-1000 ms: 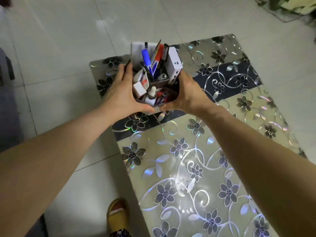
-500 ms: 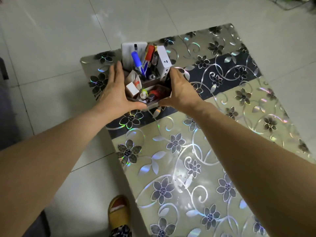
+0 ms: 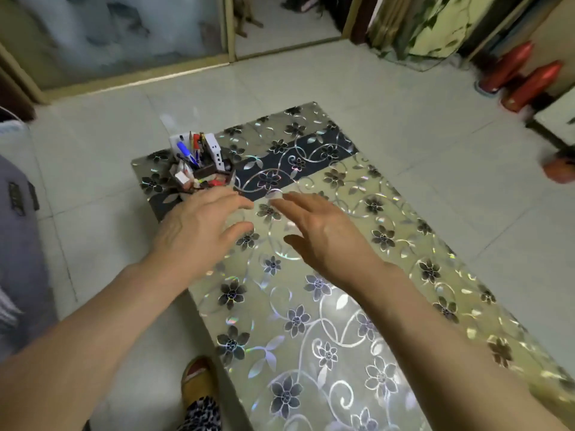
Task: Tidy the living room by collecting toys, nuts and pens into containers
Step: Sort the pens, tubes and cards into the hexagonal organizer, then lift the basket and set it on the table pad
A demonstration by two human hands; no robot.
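I am holding my left hand (image 3: pixel 199 225) and right hand (image 3: pixel 326 234) palm-down over the bench (image 3: pixel 389 275), both grips wide, fingers spread, holding nothing. The two hands are lying side by side, apart from each other, above the flower-patterned bench top.

The organizer (image 3: pixel 202 169) is standing on the far left corner of the bench, just beyond my left fingertips (image 3: pixel 239 200); I cannot tell whether they are touching its near edge. It is sitting upright. Its rear compartment is holding upright pens (image 3: pixel 194 147), among them a blue marker (image 3: pixel 184 150), with a white box (image 3: pixel 214 150) standing at the right side. Its front compartments are holding small items that are too blurred to identify; one is showing red.

My right fingertips (image 3: pixel 289 197) are lying just beside a small pale round spot (image 3: pixel 273 194) on the bench; I cannot tell what it is.

My foot in a yellow sandal (image 3: pixel 199 384) is resting on the tiled floor (image 3: pixel 102 126) beside the near left edge of the bench. Red cylinders (image 3: pixel 529 82) are lying on the floor at the far right.
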